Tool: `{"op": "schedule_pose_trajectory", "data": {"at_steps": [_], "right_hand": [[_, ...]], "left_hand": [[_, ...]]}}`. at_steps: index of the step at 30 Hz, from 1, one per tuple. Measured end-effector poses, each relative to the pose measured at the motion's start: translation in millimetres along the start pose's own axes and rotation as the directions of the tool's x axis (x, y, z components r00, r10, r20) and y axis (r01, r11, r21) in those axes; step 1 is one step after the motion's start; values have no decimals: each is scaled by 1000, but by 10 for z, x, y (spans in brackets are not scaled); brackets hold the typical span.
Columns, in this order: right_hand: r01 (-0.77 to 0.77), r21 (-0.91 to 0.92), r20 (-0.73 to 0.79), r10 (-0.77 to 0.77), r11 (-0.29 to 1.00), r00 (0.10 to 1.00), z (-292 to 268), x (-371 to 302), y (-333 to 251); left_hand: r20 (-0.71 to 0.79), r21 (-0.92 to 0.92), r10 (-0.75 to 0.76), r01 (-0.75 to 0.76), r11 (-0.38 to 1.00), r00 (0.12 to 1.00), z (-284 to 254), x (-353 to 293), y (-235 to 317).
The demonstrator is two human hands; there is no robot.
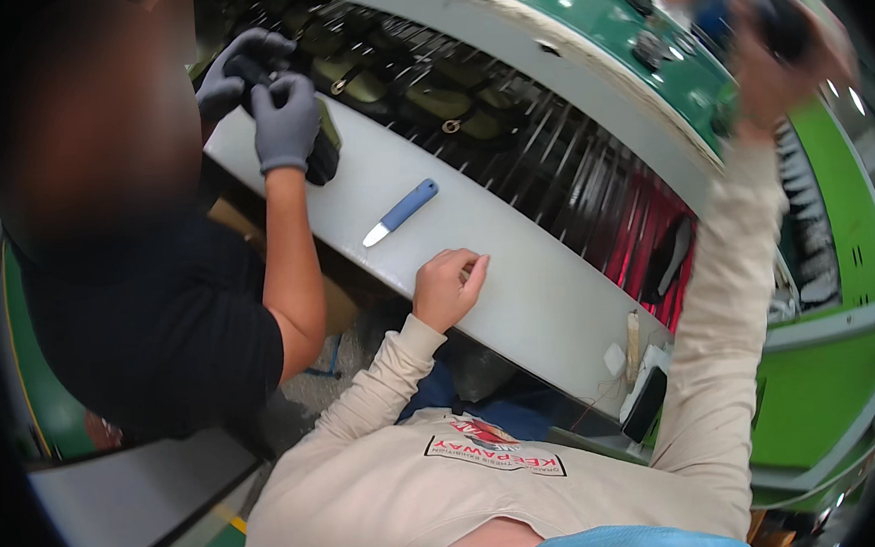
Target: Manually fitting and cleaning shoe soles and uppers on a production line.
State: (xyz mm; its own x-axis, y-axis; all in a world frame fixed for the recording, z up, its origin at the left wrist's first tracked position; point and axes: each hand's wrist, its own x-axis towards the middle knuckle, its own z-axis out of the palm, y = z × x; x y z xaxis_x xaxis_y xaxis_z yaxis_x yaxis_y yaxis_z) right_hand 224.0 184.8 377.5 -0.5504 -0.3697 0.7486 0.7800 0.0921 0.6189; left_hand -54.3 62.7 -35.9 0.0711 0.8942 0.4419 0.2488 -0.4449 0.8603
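Observation:
My left hand (448, 289) rests on the near edge of the white worktop (529, 298), its fingers loosely curled and nothing seen in them. Just beyond it lies a knife (401, 214) with a blue handle and a short pale blade. At the upper right my right hand (781, 77) is raised high, far from the worktop and smeared by motion. Its fingers wrap a dark rounded object (785, 20), too blurred to name.
On my left a person in grey gloves (286, 122) handles a dark shoe (324, 150). Olive shoes with buckles (453, 112) lie on the roller conveyor (551, 161) behind the worktop. A dark shoe (669, 259) sits near red rollers. A green machine (825, 380) stands at right.

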Motion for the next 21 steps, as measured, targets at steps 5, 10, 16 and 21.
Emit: {"op": "schedule_pose_trajectory", "data": {"at_steps": [5, 10, 16, 21], "right_hand": [[-684, 84, 897, 243, 725, 369, 876, -762, -1015], [-760, 212, 918, 141, 615, 371, 1439, -1109, -903], [-773, -17, 927, 300, 634, 226, 1060, -964, -938], [-776, -248, 930, 366, 580, -24, 643, -861, -850]], "left_hand": [[-37, -46, -47, 45, 998, 998, -27, -83, -181], [-21, -100, -90, 88, 991, 996, 105, -11, -193], [-22, -94, -99, 97, 991, 995, 89, -38, -215], [-65, -3, -66, 66, 998, 996, -37, -143, -305]]}}
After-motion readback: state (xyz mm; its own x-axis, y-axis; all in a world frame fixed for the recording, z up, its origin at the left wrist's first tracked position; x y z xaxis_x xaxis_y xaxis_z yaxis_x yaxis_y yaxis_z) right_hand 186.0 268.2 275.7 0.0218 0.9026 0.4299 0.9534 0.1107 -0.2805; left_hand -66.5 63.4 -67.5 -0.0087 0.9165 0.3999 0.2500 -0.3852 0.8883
